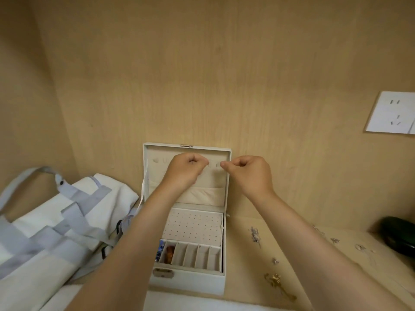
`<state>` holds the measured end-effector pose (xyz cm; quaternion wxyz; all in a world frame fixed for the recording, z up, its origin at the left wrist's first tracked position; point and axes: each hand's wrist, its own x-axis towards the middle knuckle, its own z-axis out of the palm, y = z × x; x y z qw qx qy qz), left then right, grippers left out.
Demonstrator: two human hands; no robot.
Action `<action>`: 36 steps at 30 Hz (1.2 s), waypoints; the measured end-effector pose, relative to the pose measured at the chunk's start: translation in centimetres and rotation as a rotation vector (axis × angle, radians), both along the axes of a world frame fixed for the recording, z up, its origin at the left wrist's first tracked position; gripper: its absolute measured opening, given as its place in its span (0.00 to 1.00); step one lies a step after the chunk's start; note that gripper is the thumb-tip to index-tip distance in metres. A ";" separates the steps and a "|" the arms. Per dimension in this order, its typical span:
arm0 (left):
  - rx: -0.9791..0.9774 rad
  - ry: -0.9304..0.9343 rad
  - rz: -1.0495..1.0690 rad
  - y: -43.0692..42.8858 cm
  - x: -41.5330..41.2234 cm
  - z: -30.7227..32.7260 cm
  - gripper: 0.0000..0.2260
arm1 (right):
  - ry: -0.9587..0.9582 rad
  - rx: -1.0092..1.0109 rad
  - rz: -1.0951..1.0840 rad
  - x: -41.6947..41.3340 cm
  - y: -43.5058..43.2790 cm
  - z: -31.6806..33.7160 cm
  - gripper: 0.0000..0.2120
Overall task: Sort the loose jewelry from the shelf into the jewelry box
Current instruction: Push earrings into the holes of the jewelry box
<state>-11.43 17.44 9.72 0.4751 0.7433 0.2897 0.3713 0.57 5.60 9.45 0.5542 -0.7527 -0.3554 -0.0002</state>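
Note:
A white jewelry box [186, 281] stands open on the wooden shelf, its lid [227, 176] upright against the back wall. My left hand [184, 171] and my right hand [247, 173] are raised side by side in front of the lid's inner hooks. Each pinches thumb to forefinger on what looks like a thin chain [208, 163], barely visible. The box has a perforated earring panel [193, 225] and a row of slots [197, 255]; an amber piece [170, 254] and a blue piece [160, 249] lie at the left. Loose silver pieces [254, 236] and a gold piece [275, 280] lie right of the box.
A white and grey tote bag [56, 232] lies left of the box, touching it. A dark green rounded object [399, 234] sits at the far right. More small silver items [359, 246] are scattered before it. A wall socket [391, 112] is on the back panel.

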 end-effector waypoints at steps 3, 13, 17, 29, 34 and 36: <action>0.119 0.012 0.127 0.3 1.2 -0.7 0.07 | -0.070 -0.006 -0.150 -0.3 1.0 -0.3 0.18; 0.360 0.176 0.294 -0.1 2.8 -2.1 0.11 | -0.239 -0.254 -0.350 -1.2 2.9 -0.5 0.12; 0.380 0.143 0.319 -0.2 2.7 -3.0 0.12 | -0.235 -0.255 -0.322 -1.4 2.5 -1.1 0.13; 0.418 0.144 0.275 0.5 2.7 -0.9 0.14 | -0.487 -0.073 -0.340 -0.2 2.5 0.1 0.11; 0.116 0.215 0.269 -0.6 2.8 -0.8 0.14 | -0.533 -0.013 -0.330 -0.3 2.6 -1.5 0.05; 0.107 0.207 0.272 -0.8 2.6 -0.8 0.14 | -0.543 -0.017 -0.321 -0.2 2.6 -1.7 0.05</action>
